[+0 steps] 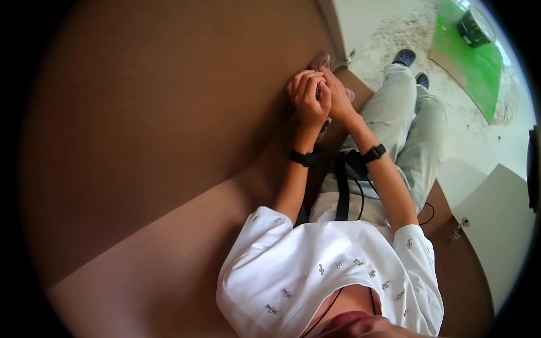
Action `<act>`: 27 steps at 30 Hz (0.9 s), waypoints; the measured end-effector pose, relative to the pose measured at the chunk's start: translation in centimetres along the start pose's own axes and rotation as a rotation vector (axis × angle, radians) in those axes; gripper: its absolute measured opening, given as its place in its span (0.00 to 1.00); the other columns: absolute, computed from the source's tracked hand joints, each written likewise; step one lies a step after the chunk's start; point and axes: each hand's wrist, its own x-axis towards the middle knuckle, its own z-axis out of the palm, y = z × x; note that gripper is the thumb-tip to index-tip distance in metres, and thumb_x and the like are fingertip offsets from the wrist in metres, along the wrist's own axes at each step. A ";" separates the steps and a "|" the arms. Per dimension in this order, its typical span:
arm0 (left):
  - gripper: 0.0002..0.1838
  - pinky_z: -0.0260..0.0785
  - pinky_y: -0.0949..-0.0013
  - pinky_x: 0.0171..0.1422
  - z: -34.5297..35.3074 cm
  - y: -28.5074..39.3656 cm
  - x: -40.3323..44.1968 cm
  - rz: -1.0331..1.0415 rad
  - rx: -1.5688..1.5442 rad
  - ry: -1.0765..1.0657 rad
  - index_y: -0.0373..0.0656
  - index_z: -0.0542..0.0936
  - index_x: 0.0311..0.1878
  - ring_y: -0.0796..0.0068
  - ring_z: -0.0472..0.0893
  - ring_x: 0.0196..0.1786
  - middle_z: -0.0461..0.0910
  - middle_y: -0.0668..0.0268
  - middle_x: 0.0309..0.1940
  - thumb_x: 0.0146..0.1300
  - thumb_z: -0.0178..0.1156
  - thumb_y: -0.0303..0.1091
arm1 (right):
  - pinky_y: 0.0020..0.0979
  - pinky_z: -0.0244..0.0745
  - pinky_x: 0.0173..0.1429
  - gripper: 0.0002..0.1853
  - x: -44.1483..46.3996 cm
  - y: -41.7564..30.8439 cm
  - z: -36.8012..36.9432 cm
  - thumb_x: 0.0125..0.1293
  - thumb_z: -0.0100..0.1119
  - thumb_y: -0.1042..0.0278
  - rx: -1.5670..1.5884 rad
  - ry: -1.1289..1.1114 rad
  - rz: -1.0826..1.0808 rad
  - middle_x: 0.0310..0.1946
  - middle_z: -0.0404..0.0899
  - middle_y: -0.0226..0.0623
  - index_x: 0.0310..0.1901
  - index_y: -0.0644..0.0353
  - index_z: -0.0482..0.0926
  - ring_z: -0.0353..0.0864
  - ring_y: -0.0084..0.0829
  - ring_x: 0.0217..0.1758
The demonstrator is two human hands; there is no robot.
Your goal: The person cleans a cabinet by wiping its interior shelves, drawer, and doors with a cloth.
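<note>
My left hand [307, 96] is closed, its fingers curled against the other hand beside the brown panel. Close against it, my right hand [337, 97] reaches in from the right, its fingertips partly covered. Between them shows a small dark bit of something whose kind I cannot make out. A brownish-pink, glossy piece [320, 61] sticks out beyond the fingers, and a paler pink end shows beside the right hand. Both wrists carry black bands.
Brown boards [169, 112] enclose me on the left and below. A white cabinet door [499, 208] with a metal hinge [459, 228] stands open at right. My legs [389, 121] extend onto a dusty floor with a green sheet [476, 67] and a dark bucket [475, 28].
</note>
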 end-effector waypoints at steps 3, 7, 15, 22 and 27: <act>0.08 0.66 0.54 0.59 3.0 -1.0 -2.4 -0.057 -0.114 -0.291 0.39 0.78 0.40 0.51 0.77 0.54 0.80 0.55 0.46 0.60 0.58 0.30 | 0.48 0.66 0.61 0.17 -2.3 6.6 0.4 0.62 0.56 0.64 -0.193 0.080 0.027 0.53 0.74 0.52 0.51 0.62 0.75 0.71 0.53 0.60; 0.14 0.67 0.55 0.63 2.4 -1.5 -5.6 -0.109 -0.129 -0.454 0.38 0.76 0.51 0.48 0.74 0.57 0.77 0.52 0.51 0.63 0.58 0.32 | 0.45 0.73 0.54 0.19 -3.7 7.1 -0.9 0.56 0.58 0.66 -0.278 -0.055 0.109 0.47 0.80 0.48 0.51 0.56 0.77 0.78 0.51 0.51; 0.18 0.73 0.57 0.54 -10.2 -2.9 -7.6 -0.610 0.258 -0.801 0.39 0.77 0.50 0.50 0.81 0.49 0.81 0.49 0.45 0.58 0.63 0.36 | 0.44 0.71 0.59 0.27 -6.7 1.8 5.9 0.47 0.64 0.68 -0.218 -0.716 -0.134 0.50 0.81 0.37 0.54 0.51 0.80 0.76 0.39 0.60; 0.38 0.68 0.44 0.59 -6.7 -4.7 -16.2 -0.782 0.474 -0.879 0.42 0.66 0.66 0.36 0.75 0.56 0.78 0.41 0.53 0.52 0.67 0.43 | 0.34 0.65 0.62 0.15 -8.9 3.0 9.0 0.48 0.65 0.58 -0.575 -0.789 -0.172 0.47 0.81 0.22 0.40 0.46 0.85 0.73 0.26 0.61; 0.35 0.70 0.47 0.57 -5.5 -3.4 -13.5 -0.915 0.393 -0.858 0.44 0.73 0.63 0.40 0.76 0.57 0.80 0.44 0.51 0.50 0.69 0.44 | 0.32 0.65 0.63 0.14 -8.1 2.9 8.1 0.50 0.63 0.61 -0.583 -0.837 -0.060 0.47 0.81 0.23 0.41 0.46 0.85 0.73 0.27 0.62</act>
